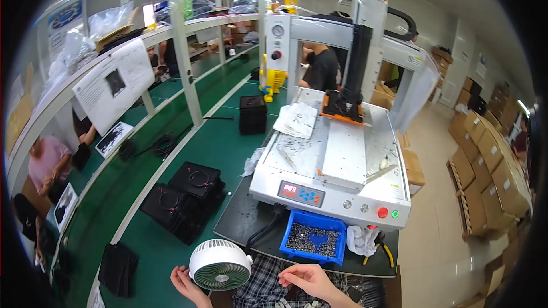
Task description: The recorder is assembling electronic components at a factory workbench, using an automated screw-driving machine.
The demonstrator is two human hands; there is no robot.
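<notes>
My left hand [189, 286] is beside the left edge of a small round white fan [221, 265], its fingers slightly bent and apart, with nothing seen in them. I cannot tell whether it touches the fan. Right of the fan, my right hand [311, 281] hovers over my lap, fingers bent and drawn together toward the thumb. What they hold, if anything, is hidden. Just above it, a blue bin [313, 258] holds many small metal parts [311, 239]. Dark plaid cloth [260, 282] lies below, with small light pieces at the frame's lower edge.
A white bench machine [331, 191] with a dark vertical head [357, 68] stands ahead. Yellow-handled pliers [388, 255] and crumpled white tissue [361, 240] lie right of the bin. Black cases [182, 199] sit on the green bench. Boxes [485, 165] are stacked at right; people work at left.
</notes>
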